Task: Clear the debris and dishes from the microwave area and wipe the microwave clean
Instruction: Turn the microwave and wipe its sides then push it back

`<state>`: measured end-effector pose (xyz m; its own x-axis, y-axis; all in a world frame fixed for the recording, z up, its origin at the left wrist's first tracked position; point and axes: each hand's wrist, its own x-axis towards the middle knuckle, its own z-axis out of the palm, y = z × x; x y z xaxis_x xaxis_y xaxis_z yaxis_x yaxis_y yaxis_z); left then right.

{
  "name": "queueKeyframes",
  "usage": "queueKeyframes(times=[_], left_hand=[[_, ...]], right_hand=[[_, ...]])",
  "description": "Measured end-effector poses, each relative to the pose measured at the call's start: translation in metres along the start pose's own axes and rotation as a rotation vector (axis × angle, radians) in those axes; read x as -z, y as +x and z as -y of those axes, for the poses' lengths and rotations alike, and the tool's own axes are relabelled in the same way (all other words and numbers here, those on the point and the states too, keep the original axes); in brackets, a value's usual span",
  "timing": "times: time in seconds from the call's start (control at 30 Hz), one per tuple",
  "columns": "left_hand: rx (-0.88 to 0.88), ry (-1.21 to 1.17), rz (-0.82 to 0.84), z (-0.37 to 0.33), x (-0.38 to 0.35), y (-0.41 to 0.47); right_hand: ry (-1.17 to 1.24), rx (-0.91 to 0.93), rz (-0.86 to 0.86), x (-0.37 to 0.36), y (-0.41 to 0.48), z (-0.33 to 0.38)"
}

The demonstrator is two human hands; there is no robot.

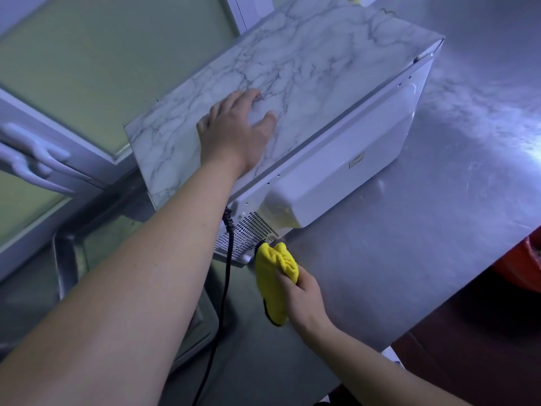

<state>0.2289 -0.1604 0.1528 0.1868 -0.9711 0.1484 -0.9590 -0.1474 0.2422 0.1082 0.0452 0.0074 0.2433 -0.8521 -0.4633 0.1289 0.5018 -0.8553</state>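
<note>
The white microwave [345,168] stands on a steel counter with its back panel turned toward me. Its top carries a marble-patterned sheet [307,60]. My left hand [237,133] lies flat on that sheet with the fingers spread. My right hand [304,300] grips a folded yellow cloth [275,273] and holds it against the lower left corner of the back panel, by the perforated vent [248,230]. A black power cord [227,268] hangs down from the back beside the vent.
The steel counter [439,200] stretches to the right and toward me. A steel sink [87,273] lies at the lower left, below a window with a white handle [32,156]. An orange-red container [524,265] shows past the counter's right edge.
</note>
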Motion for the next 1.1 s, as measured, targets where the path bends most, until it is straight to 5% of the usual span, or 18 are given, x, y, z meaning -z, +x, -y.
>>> queueKeyframes(times=[0.2,0.4,0.47,0.63,0.8,0.97,1.1], left_hand=[[0.001,0.015,-0.007,0.001,-0.001,0.002],[-0.003,0.017,-0.006,0.001,-0.002,0.001],[-0.002,0.008,-0.008,0.002,-0.002,0.003],[0.000,0.002,-0.006,0.002,-0.003,0.002],[0.003,-0.006,0.002,0.002,-0.002,0.003],[0.011,-0.028,0.009,0.000,0.000,0.001],[0.019,-0.017,0.012,0.000,0.000,0.002]], right_hand=[[-0.013,0.579,-0.137,-0.017,-0.013,0.036],[-0.305,0.768,-0.284,-0.057,0.023,0.012],[-0.322,0.677,-0.273,-0.054,0.032,-0.012],[-0.281,0.120,-0.161,-0.022,0.041,-0.044],[-0.205,0.010,-0.125,-0.024,0.038,-0.034],[-0.216,-0.114,0.097,0.000,0.036,-0.025],[-0.242,-0.073,-0.008,0.029,0.025,-0.032]])
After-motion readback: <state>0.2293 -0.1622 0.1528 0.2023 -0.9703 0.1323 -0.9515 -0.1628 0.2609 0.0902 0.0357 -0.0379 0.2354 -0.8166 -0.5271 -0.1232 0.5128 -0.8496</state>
